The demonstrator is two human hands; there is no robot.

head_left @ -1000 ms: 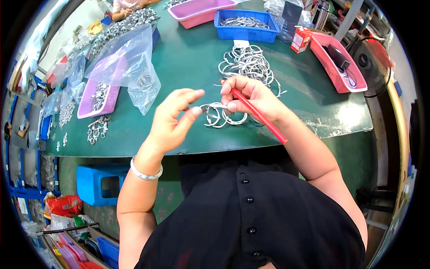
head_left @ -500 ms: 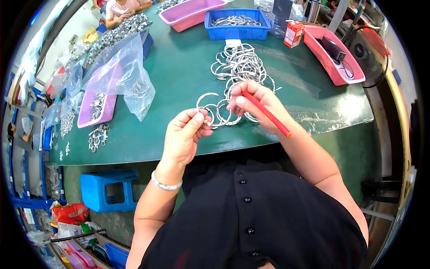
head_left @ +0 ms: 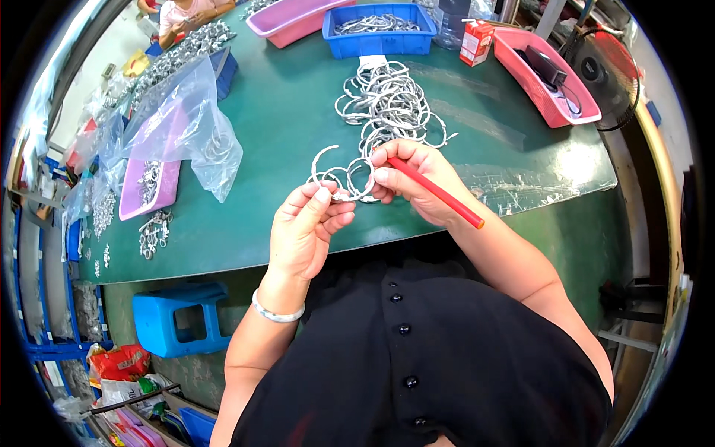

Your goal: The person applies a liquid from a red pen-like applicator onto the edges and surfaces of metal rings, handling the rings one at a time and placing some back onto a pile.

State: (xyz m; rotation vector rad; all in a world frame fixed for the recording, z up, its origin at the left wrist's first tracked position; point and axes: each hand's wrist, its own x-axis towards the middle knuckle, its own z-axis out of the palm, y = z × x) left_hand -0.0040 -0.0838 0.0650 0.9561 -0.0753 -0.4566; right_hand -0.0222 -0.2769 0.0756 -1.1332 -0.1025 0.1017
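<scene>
My left hand [head_left: 304, 231] is closed, thumb and fingers pinching a silvery open metal ring [head_left: 316, 164] near its end, above the near part of the table. Close beside it, my right hand [head_left: 417, 179] is closed around a long red pencil-like stick [head_left: 443, 195] that slants back over the palm toward the wrist. The right fingertips are at the edge of another metal ring [head_left: 360, 176]; whether they grip it is unclear. Several loose rings lie just behind both hands, and a larger heap of the same rings [head_left: 387, 97] extends away from me.
A blue tray [head_left: 378, 46] of rings stands behind the heap. Pink baskets [head_left: 547, 74] sit at right and far back; a plastic bag [head_left: 197, 127] partly covers a pink tray [head_left: 130, 197] at left. A blue stool [head_left: 156, 324] stands below. Another person's hands [head_left: 192, 21] work far left.
The view has shifted, so the table's things sit slightly farther left and higher. My right fingertips have come closer to the rings beside my left hand. Both hands keep their holds.
</scene>
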